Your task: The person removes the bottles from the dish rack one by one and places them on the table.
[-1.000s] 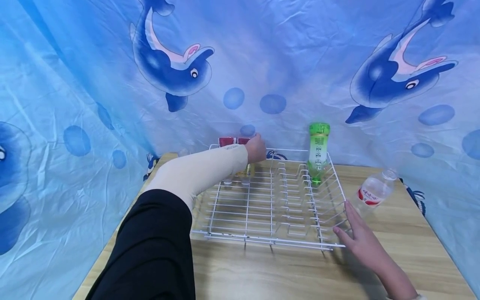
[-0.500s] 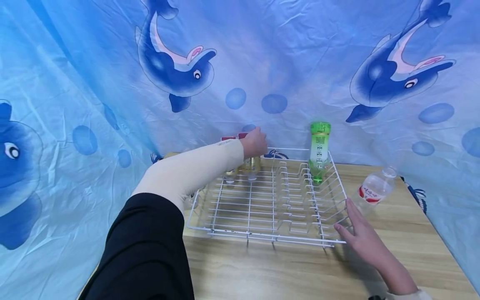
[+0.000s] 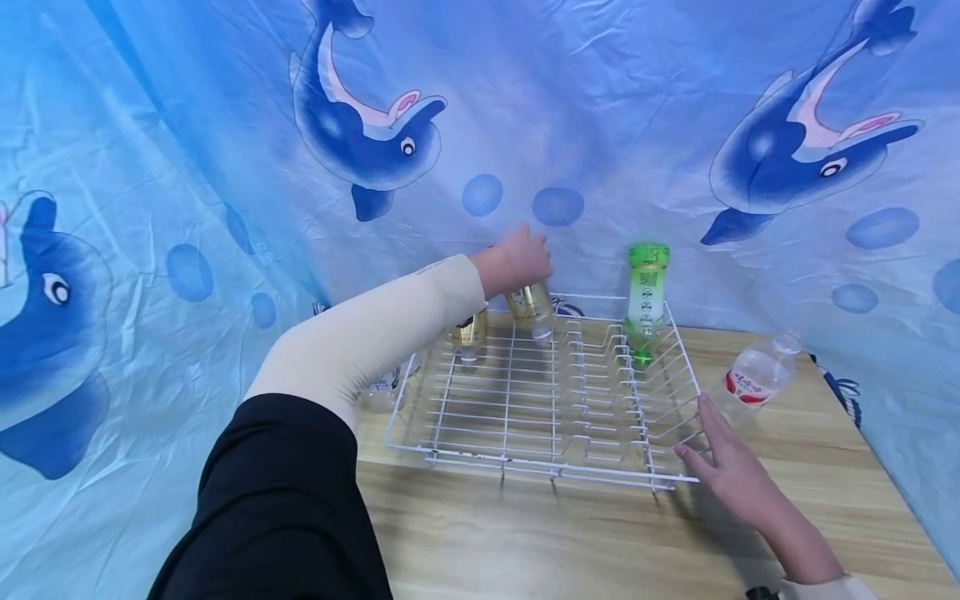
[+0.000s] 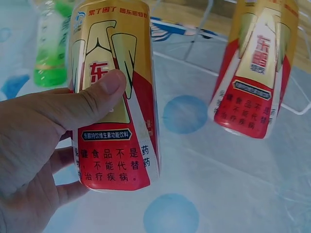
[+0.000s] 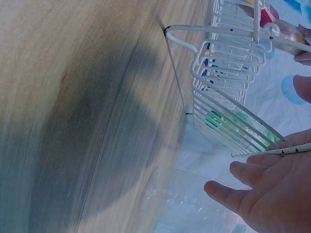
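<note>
Left hand (image 3: 517, 258) curled round inverted red-and-gold cylindrical bottle (image 3: 529, 304) | now higher, tilted, farther from matching red-and-gold bottle (image 3: 469, 332), likely unseated | right hand (image 3: 738, 483) fingers extended, touching white wire rack (image 5: 214, 29) near-right

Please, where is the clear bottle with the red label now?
In the head view, the clear bottle is at the right, on the table, outside the white rack, near the right hand.
</note>
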`<state>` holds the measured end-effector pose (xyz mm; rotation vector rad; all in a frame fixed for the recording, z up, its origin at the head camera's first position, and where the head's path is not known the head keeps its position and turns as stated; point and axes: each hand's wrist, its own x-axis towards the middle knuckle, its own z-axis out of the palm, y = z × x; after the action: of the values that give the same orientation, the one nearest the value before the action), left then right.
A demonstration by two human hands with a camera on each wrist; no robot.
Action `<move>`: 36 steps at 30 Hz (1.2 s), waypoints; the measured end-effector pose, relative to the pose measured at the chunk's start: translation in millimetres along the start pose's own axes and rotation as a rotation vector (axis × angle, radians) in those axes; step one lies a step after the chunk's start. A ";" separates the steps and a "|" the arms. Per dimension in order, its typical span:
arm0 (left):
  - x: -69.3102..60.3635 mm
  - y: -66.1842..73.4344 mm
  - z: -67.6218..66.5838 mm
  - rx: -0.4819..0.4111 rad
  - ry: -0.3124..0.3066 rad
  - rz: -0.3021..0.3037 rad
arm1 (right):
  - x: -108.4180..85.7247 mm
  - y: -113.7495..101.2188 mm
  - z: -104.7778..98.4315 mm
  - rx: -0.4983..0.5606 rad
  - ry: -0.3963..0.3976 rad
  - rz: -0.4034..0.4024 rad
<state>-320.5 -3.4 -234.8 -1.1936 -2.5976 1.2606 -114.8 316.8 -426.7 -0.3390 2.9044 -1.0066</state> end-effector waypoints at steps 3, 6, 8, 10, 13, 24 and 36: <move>-5.2 -3.2 -4.1 -0.020 0.011 -0.009 | -0.1 -0.3 -0.9 0.001 -0.009 0.002; -8.1 -4.5 -5.6 -0.037 0.013 -0.005 | -0.2 0.2 -0.7 -0.001 -0.012 -0.001; -9.7 -5.5 -6.3 -0.047 0.013 -0.002 | 0.2 0.4 -1.1 -0.005 -0.011 -0.003; -10.9 -6.1 -6.8 -0.055 0.011 0.003 | 0.3 0.5 -1.2 -0.009 -0.009 -0.008; -13.2 -6.2 -7.3 -0.065 0.012 0.005 | -0.2 -0.1 -1.6 -0.015 -0.016 -0.005; -26.0 -2.0 -7.0 -0.139 0.076 -0.020 | 4.5 -7.2 -11.5 -0.049 0.085 -0.074; -38.6 12.8 0.5 -0.363 0.114 -0.026 | 26.2 -42.3 -22.7 0.005 0.186 -0.157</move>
<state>-285.2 -23.6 -232.4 -1.2271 -2.8220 0.7086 -135.0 292.4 -382.0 -0.5065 3.0807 -1.1232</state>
